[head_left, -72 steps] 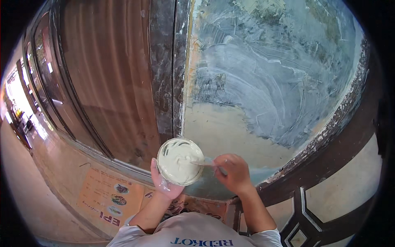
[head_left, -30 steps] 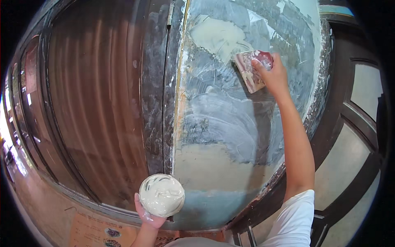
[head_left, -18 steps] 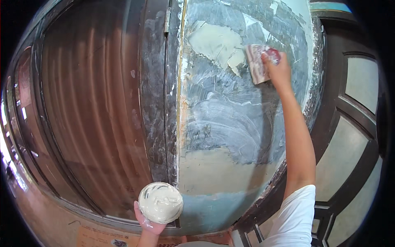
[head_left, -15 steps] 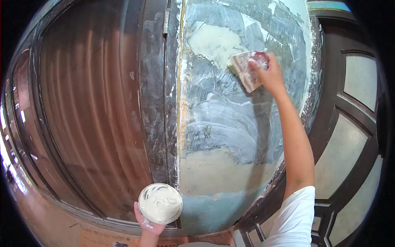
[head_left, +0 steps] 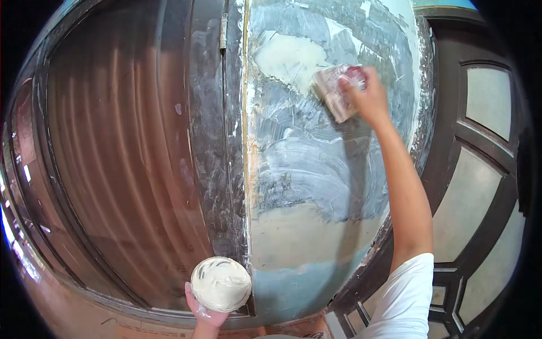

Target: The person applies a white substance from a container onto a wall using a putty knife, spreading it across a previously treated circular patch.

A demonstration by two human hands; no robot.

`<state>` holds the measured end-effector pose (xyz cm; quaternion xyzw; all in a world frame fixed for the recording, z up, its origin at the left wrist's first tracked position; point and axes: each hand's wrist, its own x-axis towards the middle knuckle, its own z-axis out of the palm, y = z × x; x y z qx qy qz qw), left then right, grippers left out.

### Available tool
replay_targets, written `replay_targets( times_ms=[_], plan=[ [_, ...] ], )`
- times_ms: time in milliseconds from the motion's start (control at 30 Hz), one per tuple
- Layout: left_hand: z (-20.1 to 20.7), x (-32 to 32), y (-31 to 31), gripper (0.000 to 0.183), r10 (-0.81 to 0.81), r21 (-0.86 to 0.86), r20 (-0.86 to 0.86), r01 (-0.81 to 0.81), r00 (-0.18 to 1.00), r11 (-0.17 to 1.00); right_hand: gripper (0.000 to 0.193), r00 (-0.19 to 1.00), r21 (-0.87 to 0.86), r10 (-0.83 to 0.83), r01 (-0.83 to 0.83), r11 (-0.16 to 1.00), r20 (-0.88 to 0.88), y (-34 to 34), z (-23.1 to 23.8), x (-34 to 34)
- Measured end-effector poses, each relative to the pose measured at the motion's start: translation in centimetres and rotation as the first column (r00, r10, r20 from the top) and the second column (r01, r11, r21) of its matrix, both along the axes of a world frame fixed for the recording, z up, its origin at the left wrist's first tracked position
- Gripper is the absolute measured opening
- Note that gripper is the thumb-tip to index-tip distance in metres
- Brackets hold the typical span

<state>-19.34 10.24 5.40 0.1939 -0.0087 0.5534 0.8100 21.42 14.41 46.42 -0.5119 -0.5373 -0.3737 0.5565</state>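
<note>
A wide putty knife with a red handle and a smeared blade [head_left: 336, 96] is gripped in my right hand [head_left: 367, 99], its edge against the upper part of the wall panel [head_left: 316, 158]. Just left of the blade lies a patch of cream putty [head_left: 291, 59] spread on the grey, scraped surface. Low in front of me, my left hand [head_left: 203, 308] is closed round the underside of a round tub [head_left: 221, 284] full of cream putty with knife marks in its top. The fingers beneath the tub are mostly hidden.
Left of the panel stands a dark wooden frame with a hinge [head_left: 223, 31] and a brown, curtain-like pane [head_left: 124, 152]. A dark panelled door [head_left: 451, 169] borders it on the right. Brown sheeting [head_left: 152, 330] covers part of the floor.
My right hand and the putty knife have shifted slightly up and left, blurred by motion. The tub sits a little lower in view; the whole view has tilted slightly.
</note>
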Motion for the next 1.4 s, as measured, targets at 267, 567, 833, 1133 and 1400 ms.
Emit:
replay_targets(
  times_ms=[267, 567, 833, 1133, 1400],
  plan=[
    [-0.4, 0.7, -0.2, 0.077, -0.001, -0.006, -0.018, 0.001, 1.000, 1.000, 0.057, 0.985, -0.082, -0.165, 0.160, 0.984, -0.052, 0.3, 1.1, 0.9],
    [-0.3, 3.9, -1.3, 0.076, 0.060, -0.026, 0.010, -0.059, 0.998, 0.998, 0.056, 0.992, -0.060, 0.074, -0.068, 0.996, 0.098, 0.5, 0.4, -0.2],
    [-0.4, 7.0, -2.3, 0.077, 0.025, -0.041, 0.043, -0.023, 0.999, 0.999, 0.056, 0.995, -0.033, -0.072, 0.075, 0.997, 0.063, 0.0, 2.4, 2.3],
    [0.3, 8.3, -3.1, 0.078, 0.018, -0.021, 0.030, -0.017, 0.999, 1.000, 0.054, 0.973, -0.049, 0.195, -0.190, 0.981, 0.122, 0.6, 0.2, 2.2],
    [0.1, 9.5, -3.2, 0.079, -0.018, -0.062, 0.040, 0.020, 0.999, 0.998, 0.053, 0.997, 0.060, -0.021, 0.026, 0.998, -0.080, -0.3, 1.9, 6.4]
  ],
)
